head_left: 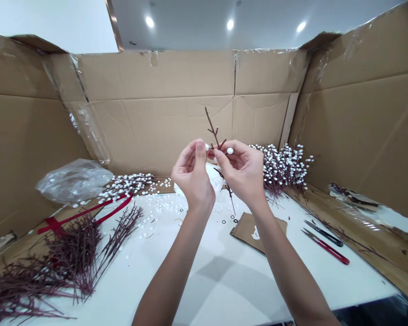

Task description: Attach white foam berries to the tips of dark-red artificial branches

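Observation:
My right hand (240, 168) is closed around a thin brown artificial twig (211, 120), which stands nearly upright with short side branches. One white berry (230, 151) sits on a side branch by my right fingers. My left hand (195, 170) pinches another white berry (207, 147) between thumb and fingertips, at the end of a left side branch. Whether that berry touches the branch tip I cannot tell. The twig's thin lower stem shows below my right hand, above the white table (204, 280).
Bare twigs (78, 244) lie in a heap at left beside a red ribbon (115, 208). White berries (129, 183) spill from a clear plastic bag (73, 181). Berry-covered twigs (285, 167) stand at right. Two thread snips (326, 246) lie near a cardboard piece (246, 228). Cardboard walls (163, 122) enclose the table.

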`<act>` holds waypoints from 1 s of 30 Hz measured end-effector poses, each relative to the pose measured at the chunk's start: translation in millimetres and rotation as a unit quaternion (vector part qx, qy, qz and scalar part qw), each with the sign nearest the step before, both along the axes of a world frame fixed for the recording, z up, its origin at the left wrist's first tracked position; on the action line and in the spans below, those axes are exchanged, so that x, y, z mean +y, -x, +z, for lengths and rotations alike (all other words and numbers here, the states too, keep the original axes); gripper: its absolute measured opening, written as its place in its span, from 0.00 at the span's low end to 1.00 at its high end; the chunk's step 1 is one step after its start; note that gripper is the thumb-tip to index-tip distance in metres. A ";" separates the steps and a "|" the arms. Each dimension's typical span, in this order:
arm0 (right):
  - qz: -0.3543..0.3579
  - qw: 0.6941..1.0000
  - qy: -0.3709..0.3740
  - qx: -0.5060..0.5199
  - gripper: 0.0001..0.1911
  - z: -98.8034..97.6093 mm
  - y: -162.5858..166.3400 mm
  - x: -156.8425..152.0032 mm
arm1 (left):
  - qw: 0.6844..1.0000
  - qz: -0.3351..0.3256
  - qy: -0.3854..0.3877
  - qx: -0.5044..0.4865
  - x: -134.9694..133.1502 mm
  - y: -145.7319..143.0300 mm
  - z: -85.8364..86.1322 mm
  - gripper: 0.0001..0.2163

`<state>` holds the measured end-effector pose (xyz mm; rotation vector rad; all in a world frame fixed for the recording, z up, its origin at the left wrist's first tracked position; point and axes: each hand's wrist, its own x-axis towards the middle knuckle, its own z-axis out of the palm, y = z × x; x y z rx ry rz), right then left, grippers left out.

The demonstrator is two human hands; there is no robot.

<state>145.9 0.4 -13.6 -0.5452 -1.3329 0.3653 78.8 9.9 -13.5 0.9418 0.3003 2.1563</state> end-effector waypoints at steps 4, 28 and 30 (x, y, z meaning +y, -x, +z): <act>-0.074 0.997 -0.028 -0.007 0.03 -1.9 1.6 -1.9 | 1.000 -0.014 0.000 -0.006 -2.9 -1.7 -0.5 0.07; -0.203 0.972 -0.110 -0.037 0.04 -6.9 4.9 -6.3 | 0.999 -0.031 -0.002 -0.028 -5.8 -13.0 -5.9 0.07; -0.178 0.980 -0.084 -0.041 0.03 -5.3 2.8 -6.9 | 0.999 -0.048 -0.004 -0.014 -5.2 -7.7 -3.9 0.07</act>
